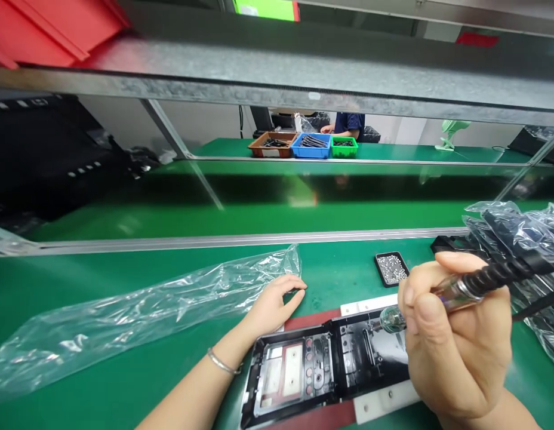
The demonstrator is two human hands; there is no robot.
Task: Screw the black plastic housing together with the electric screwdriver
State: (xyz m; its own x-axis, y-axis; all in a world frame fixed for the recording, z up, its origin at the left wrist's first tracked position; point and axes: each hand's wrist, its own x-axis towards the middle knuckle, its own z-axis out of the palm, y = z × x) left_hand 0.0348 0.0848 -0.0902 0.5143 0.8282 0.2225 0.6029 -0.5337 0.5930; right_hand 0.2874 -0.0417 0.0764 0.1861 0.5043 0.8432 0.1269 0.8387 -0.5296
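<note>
My right hand is wrapped round a powered screwdriver with a clear body and a black ribbed cable end. Its tip slants down to the upper part of a black plastic housing, which lies opened out in two halves. The left half has a window-like frame; part of the right half is hidden behind my right hand. My left hand rests beyond the housing, thumb apart from the fingers, beside and partly over the end of a clear plastic bag. It holds nothing that I can see.
White blocks on a red base border the housing. A small black tray holds many tiny silver screws. Bagged black parts are piled at right. A metal shelf crosses overhead; bins and a person are behind.
</note>
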